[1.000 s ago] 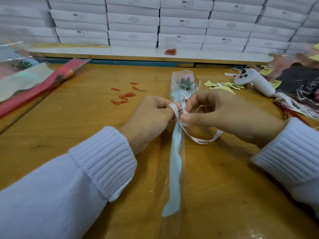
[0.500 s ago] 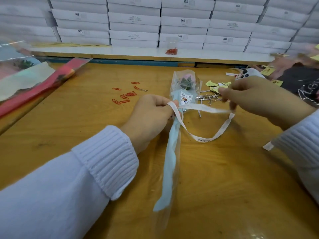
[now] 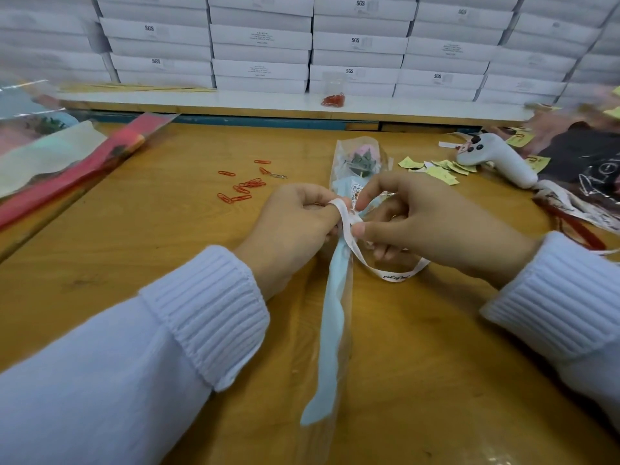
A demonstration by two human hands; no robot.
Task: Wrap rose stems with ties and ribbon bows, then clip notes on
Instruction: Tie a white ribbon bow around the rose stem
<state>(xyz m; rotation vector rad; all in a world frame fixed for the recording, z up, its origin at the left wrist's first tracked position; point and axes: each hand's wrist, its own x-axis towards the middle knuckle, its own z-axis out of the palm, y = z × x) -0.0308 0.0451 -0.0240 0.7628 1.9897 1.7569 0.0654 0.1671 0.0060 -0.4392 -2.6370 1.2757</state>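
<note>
From the head view, we see both forearms in white ribbed sleeves reaching in from the lower corners and meeting over the middle of the wooden table [image 3: 151, 236]. The wrapped rose [image 3: 335, 313] lies there in its clear sleeve and pale blue paper, bloom pointing away from us and tail toward us. The left hand [image 3: 295, 226] is knuckles-up with its fingers curled round the stem, and the ribbon [image 3: 396, 274] passes over its forefinger. The right hand [image 3: 422, 223] comes in from the other side, its wrist slightly raised. Its thumb and forefinger pinch the ribbon just beside the stem and the other fingers are bent under. The ribbon's loose loop sags onto the table below that hand. Orange paper clips [image 3: 243, 191] lie scattered to the left and yellow notes [image 3: 439, 169] to the right.
</note>
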